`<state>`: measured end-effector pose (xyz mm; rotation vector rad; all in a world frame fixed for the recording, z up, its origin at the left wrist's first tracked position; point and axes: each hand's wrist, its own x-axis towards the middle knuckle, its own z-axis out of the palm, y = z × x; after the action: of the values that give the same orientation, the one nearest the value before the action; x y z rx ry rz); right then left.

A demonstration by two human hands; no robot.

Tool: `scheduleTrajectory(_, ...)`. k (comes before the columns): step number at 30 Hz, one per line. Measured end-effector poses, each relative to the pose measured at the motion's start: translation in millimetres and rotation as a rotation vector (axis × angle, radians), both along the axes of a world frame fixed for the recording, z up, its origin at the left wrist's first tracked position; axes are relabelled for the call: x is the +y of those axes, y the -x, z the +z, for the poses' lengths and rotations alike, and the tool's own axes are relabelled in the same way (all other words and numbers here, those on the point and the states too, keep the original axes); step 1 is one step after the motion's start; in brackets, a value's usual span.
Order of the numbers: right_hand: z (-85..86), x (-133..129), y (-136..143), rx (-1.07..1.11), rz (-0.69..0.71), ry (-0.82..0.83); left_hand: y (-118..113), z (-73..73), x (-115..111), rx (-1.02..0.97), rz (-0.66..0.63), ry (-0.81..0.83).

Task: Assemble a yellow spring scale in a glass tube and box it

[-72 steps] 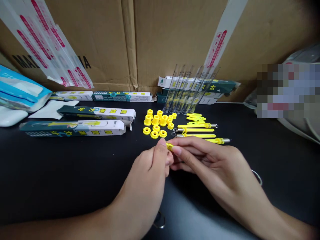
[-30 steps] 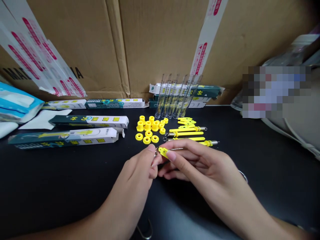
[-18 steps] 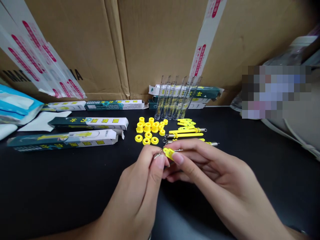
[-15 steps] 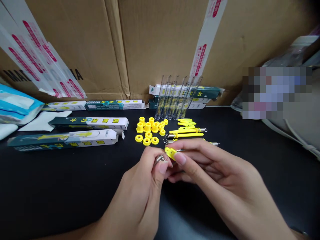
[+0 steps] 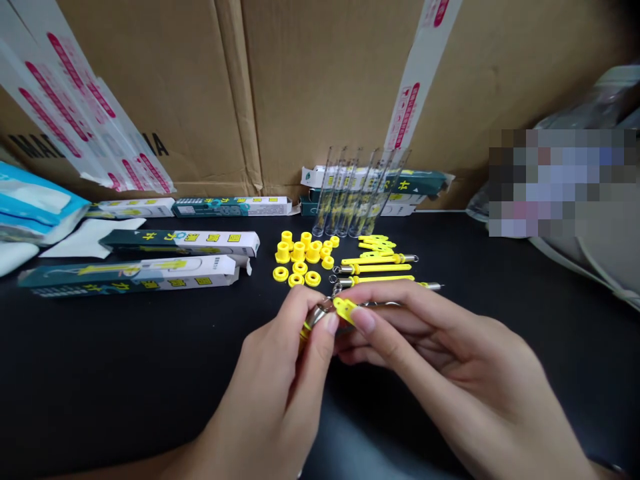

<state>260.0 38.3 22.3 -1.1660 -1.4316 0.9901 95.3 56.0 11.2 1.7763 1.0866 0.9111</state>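
One left hand (image 5: 280, 363): pinching a metal-capped yellow piece (image 5: 317, 315)
Right hand (image 5: 445, 343): pinching a yellow tab (image 5: 345, 307)
Surface (image 5: 125, 373): yellow collars (image 5: 299, 253)

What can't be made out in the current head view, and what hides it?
All in the head view:
Metal cylinder: its lower end, hidden by the left hand.
Yellow tab: its rear end, hidden by the right hand.
Pixelated patch: whatever lies behind it.
Black lettering: its middle, covered by tape.
Blue packet: its left part, cut off by the left edge.
Clear tubes: their marks, too small to read.
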Motion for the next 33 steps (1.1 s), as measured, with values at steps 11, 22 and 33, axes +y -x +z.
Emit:
scheduleTrajectory(11,1.5,0,1,-0.074,-0.051,-0.083,0,-1.6,-1,0.022,-0.001,-0.018)
scheduleTrajectory(22,4.9,-2,1,-0.120,-0.076,-0.041,-4,8.9,-7,0.027,0.027,-0.038)
scheduleTrajectory(33,11.7,4,-9,0.321,0.114,0.435,4,-1.4,1,0.271,-0.015,-0.250)
